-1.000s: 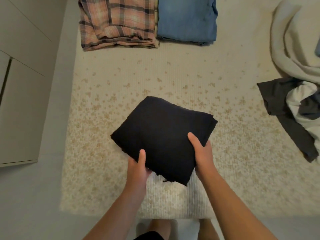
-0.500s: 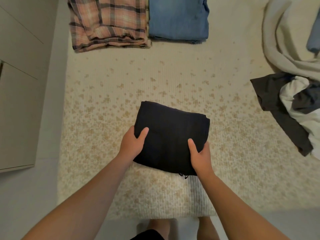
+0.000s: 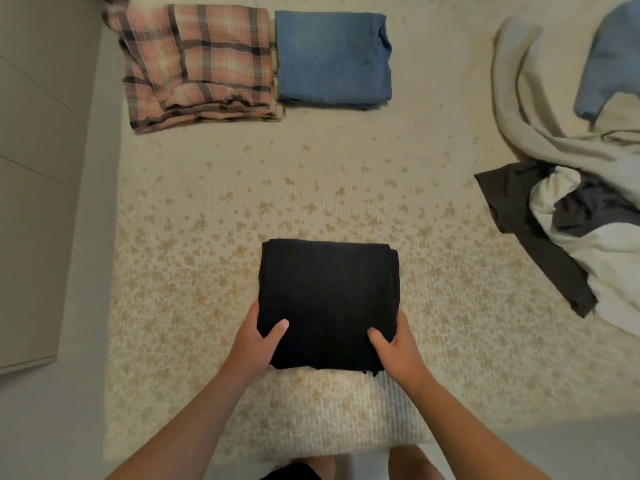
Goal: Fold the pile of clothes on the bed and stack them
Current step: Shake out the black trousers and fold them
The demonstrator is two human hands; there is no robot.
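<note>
black garment (image 3: 329,299): folded into a square, flat on bed (image 3: 214,271) near the front edge, centre of view
left hand (image 3: 258,341): grasps the garment's near-left corner, thumb on top, fingers hidden underneath
right hand (image 3: 396,344): grasps the near-right corner, thumb on top, fingers under the edge
plaid shirt (image 3: 197,64): folded, far left of bed
jeans (image 3: 332,57): folded, just beside plaid shirt on its right
unfolded pile (image 3: 571,216): dark, white and blue pieces mixed with a cream blanket (image 3: 526,109), right side, well apart from garment

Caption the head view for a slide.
Both hands, left and right, grip a folded black garment on the floral bedspread.
</note>
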